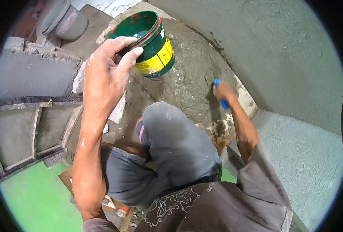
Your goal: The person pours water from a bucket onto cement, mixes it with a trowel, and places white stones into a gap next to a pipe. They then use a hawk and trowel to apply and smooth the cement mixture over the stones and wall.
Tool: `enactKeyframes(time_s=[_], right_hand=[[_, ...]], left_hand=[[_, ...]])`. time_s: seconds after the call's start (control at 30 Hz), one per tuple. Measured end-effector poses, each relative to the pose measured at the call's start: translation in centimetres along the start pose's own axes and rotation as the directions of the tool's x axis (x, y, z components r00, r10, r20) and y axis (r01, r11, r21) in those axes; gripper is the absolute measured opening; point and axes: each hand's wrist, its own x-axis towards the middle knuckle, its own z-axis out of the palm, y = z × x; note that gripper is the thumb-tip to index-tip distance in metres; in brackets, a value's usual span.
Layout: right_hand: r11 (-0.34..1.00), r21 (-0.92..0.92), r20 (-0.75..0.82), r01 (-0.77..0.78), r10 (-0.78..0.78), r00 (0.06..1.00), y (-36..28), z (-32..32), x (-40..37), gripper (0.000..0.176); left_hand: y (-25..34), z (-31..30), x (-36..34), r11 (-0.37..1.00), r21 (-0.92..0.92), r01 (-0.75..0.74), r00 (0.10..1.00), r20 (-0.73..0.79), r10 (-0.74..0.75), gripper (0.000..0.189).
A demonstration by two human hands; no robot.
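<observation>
Held up at the upper middle is a green bucket (pixel 155 58) with a yellow label and reddish smears on its rim. My left hand (pixel 111 63) is closed on its near rim, thumb outside, and some liquid shows inside. The bucket is tilted a little. My right hand (pixel 224 92) is wrapped round a blue-handled tool (pixel 224 104); its working end cannot be made out. That hand is over the right side of a spread of wet grey mortar (pixel 187 79), close to the base of the wall.
A plastered grey wall (pixel 279 50) rises along the right. Another grey bucket (pixel 69 23) lies tilted at the upper left. On the left are a low block wall (pixel 34 71) and a framed panel (pixel 13 129). Green flooring (pixel 40 193) shows below, and my bent knee (pixel 175 127) fills the middle.
</observation>
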Motion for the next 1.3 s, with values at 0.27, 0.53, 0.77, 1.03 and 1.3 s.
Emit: enactKeyframes(time_s=[0.27,0.53,0.77,1.03,1.3], right_hand=[[0.995,0.09,-0.333,-0.03,0.059,0.941,-1.2,-6.0,-2.3,0.028],[0.949,0.315,-0.114,-0.032,0.071,0.991,-1.1,0.0,-15.0,0.031],[0.539,0.695,0.307,-0.476,0.375,0.875,3.1,17.0,-27.8,0.04],[0.48,0.873,0.062,-0.083,0.06,0.996,-7.0,3.3,-4.3,0.023],[0.862,0.488,-0.395,0.138,0.077,0.916,-9.2,-8.7,-10.7,0.038]], left_hand=[[0.3,0.7,0.6,0.999,0.004,0.036,0.999,0.034,-0.036,0.026],[-0.2,0.8,0.8,0.991,-0.122,0.046,0.999,0.028,-0.043,0.027],[-1.6,0.5,0.6,0.996,-0.021,0.088,0.995,0.038,-0.087,0.026],[-1.4,0.0,-0.2,1.0,0.015,-0.015,0.999,-0.04,0.015,0.027],[-1.3,-0.9,-0.4,0.998,-0.039,0.054,0.997,-0.054,-0.057,0.029]])
